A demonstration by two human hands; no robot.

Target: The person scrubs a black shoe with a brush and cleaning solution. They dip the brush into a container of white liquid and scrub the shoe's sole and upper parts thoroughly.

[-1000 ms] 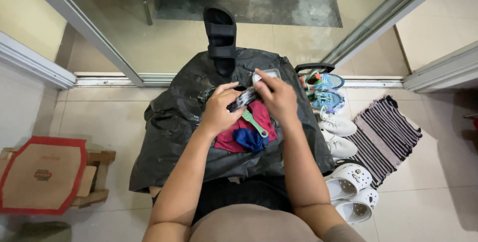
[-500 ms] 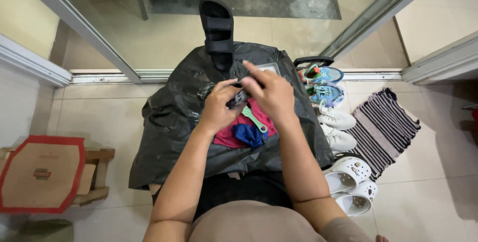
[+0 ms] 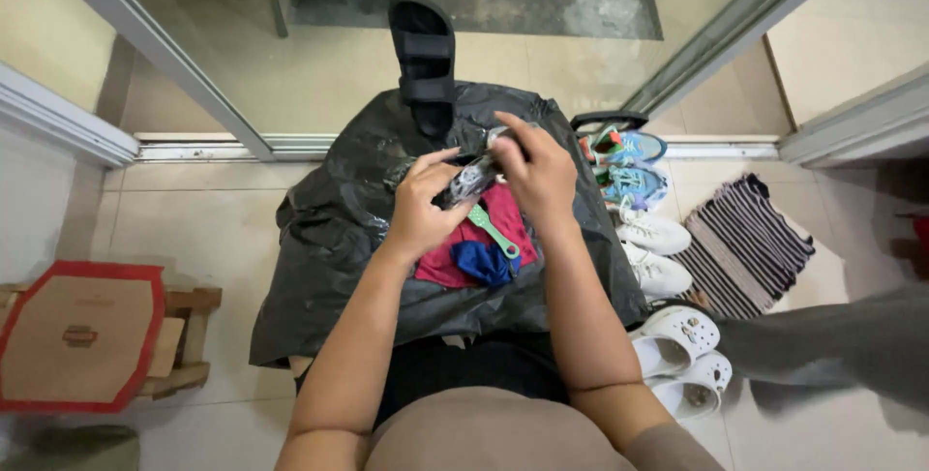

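Observation:
Both my hands meet over an open black plastic bag (image 3: 329, 248) on the floor in front of me. My left hand (image 3: 423, 210) and my right hand (image 3: 537, 166) together grip a small crumpled grey plastic wrapper (image 3: 472, 179) between them. Just below the hands, inside the bag, lie a red cloth (image 3: 498, 214), a bunched blue cloth (image 3: 484, 263) and a light green plastic utensil (image 3: 494, 231). A black strapped sandal (image 3: 424, 60) stands at the far edge of the bag.
Blue sneakers (image 3: 629, 166), white sneakers (image 3: 653, 248) and white clogs (image 3: 682, 355) line the bag's right side, beside a striped mat (image 3: 745, 243). A cardboard box with red edging (image 3: 77, 335) sits on a wooden frame at left. A glass sliding door track (image 3: 213, 147) crosses ahead.
My hands have stayed together on the wrapper, shifting it slightly and turning it; the view has tilted a little. Nothing else has moved.

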